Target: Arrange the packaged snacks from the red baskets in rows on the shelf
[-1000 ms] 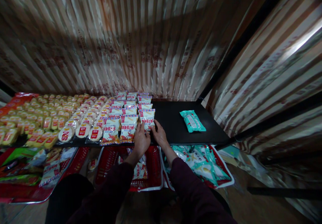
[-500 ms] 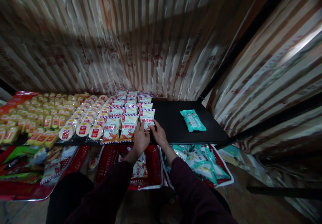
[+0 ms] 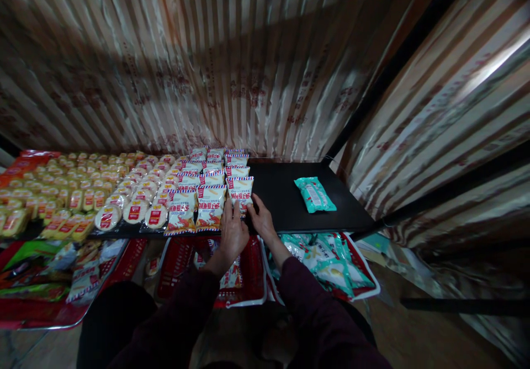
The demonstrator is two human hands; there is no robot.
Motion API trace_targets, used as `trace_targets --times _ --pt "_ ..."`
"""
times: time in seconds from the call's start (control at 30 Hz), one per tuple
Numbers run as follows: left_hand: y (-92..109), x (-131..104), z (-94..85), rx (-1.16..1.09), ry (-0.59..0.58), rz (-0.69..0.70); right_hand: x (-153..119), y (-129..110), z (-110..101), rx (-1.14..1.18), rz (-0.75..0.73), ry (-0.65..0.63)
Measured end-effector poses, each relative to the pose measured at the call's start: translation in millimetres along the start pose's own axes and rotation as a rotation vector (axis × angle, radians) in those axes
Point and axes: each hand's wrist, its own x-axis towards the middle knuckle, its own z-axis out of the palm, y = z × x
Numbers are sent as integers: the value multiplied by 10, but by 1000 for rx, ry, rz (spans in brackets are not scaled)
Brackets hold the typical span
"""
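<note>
A white snack bag (image 3: 239, 188) with red lettering and a striped top edge leans at the front of the right-hand row on the black shelf. My left hand (image 3: 234, 233) holds its lower left part, with the fingers up against the front. At the bag's lower right edge, the fingers of my right hand (image 3: 262, 218) grip it; the bag's bottom is hidden by my hands. Just left stands a matching snack bag (image 3: 211, 206), with another one (image 3: 181, 211) beside it. More of these bags stand in rows behind.
Round packaged cakes (image 3: 134, 211) and small yellow packaged cakes (image 3: 77, 199) fill the shelf's left. A teal bag (image 3: 315, 194) lies on the black shelf (image 3: 281, 184) to the right. Below are a red basket (image 3: 253, 280), a basket of teal bags (image 3: 375, 286), and a mixed-snack basket (image 3: 53, 316).
My hands stay at the same snack bag, with the left fingers slightly shifted over its front. The whole view has moved a little.
</note>
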Motion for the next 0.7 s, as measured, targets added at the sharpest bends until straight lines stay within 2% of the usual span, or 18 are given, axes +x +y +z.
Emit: trace_targets --times 0.27,0.4,0.53,0.7 --pt "-26 -10 19 3 12 51 -30 64 32 -34 -60 26" --pt "-20 -104 -62 -42 46 101 -144 -25 -3 -48 -127 169" --pt "-95 -401 -143 -138 21 144 -459 -182 -46 -8 -259 266" --pt "-357 -880 -94 -127 -90 87 -1006 -219 81 15 -373 162"
